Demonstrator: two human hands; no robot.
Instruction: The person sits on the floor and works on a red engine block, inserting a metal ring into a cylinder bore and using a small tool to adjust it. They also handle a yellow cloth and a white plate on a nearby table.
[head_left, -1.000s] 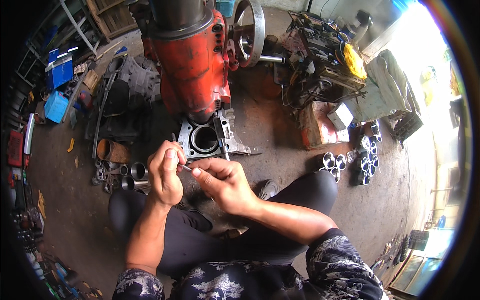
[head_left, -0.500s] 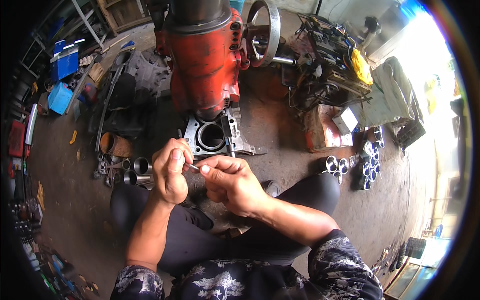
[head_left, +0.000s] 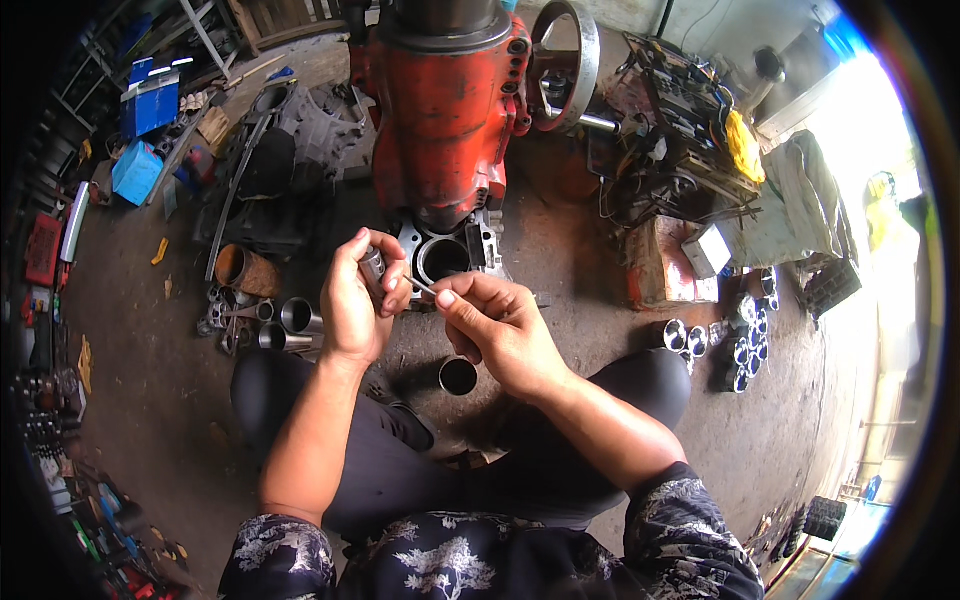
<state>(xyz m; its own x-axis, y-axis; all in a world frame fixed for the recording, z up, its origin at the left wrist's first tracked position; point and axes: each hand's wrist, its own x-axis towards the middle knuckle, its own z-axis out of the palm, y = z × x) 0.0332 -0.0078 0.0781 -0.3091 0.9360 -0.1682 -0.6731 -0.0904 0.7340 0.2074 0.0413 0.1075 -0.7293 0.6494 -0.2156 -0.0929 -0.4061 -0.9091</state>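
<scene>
My left hand is curled around a short silver metal cylinder, which shows between thumb and fingers. My right hand pinches a thin metal rod between thumb and forefinger. The rod's tip points at the fingers of my left hand; whether it touches the cylinder I cannot tell. Just beyond both hands is a grey engine block with a round bore. A large red machine with a handwheel stands over the block. Below my right hand an open metal sleeve is on the floor.
Several metal sleeves lie left of my knees, near a rusty can. Pistons stand in groups at the right. A cluttered tool stand and a worn box are at the far right.
The view has shifted, so the scene sits further right. My left hand has turned, and the silver cylinder now shows in it. The sleeve below my right hand has come into sight.
</scene>
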